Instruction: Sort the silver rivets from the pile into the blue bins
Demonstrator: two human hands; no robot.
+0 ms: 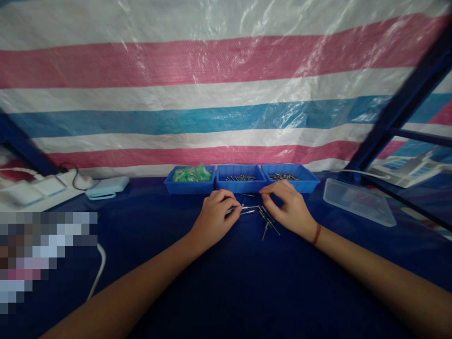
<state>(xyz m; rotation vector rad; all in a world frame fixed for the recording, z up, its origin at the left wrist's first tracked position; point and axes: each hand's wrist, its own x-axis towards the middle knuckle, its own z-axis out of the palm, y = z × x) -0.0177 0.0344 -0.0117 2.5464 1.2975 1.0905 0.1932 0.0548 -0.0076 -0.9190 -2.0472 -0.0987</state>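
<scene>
My left hand (pixel 218 217) is closed, thumb against bent fingers, around a few blind rivets (pixel 250 207) whose thin metal pins stick out to the right. Facing it, my right hand (pixel 287 207) has thumb and forefinger curled together; what lies between their tips, if anything, is too small to make out. Just left of those fingertips a single rivet (pixel 246 194) shows against the dark blue table. Several loose rivets (pixel 267 222) lie crossed in a small pile below the right thumb.
Behind the hands stand three blue bins: the left bin (pixel 173 187) with green plastic bags, the middle bin (pixel 241 186) and right bin (pixel 310 182) with metal rivets. A clear plastic lid (pixel 358 201) lies right. A light blue case (pixel 108 187) and white power strip (pixel 38 193) are left.
</scene>
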